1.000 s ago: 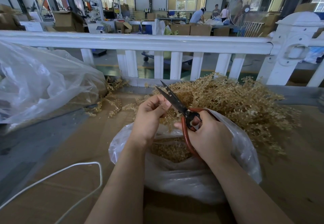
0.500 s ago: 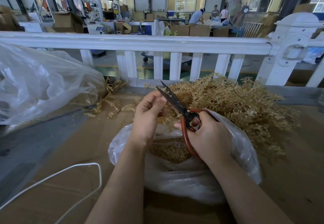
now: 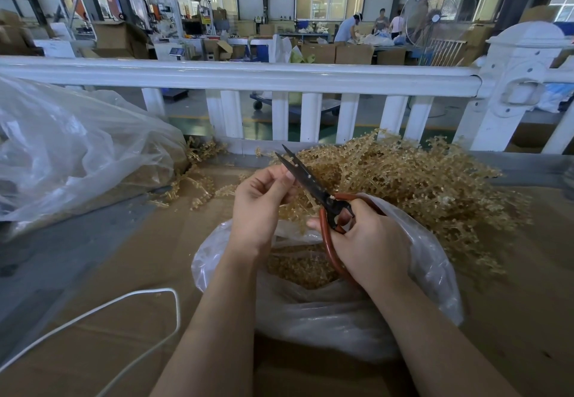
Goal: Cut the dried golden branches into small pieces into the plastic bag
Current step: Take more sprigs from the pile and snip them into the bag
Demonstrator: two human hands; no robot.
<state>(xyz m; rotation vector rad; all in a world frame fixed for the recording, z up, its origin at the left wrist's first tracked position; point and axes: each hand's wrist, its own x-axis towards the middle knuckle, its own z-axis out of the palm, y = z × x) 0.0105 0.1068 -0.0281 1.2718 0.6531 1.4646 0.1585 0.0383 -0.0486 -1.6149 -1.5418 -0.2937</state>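
Golden dried branches lie in a big loose heap on the bench, at the far side, just behind the plastic bag and touching its back edge. I see the bag standing open in the middle of the bench, directly under both hands, and inside it there is a layer of small golden cut pieces.

I see the left hand above the bag's opening with fingers curled; the thumb and the fingertips come together close to the blades, and it seems they pinch a thin twig, but the twig itself is too small for me to tell clearly. The right hand grips the scissors by the red handles, with fingers wrapped through and around the loops. The black blades point up and to the left, toward the fence, and they are slightly apart at the tips.

More golden sprigs are scattered on the bench to the left of the hands. Beside them, at the left edge, lies a second, larger transparent bag, crumpled. A white cord makes a loop on the cardboard near the left forearm. Behind the bench runs a white fence, and beyond it a workshop with cartons and a standing fan.
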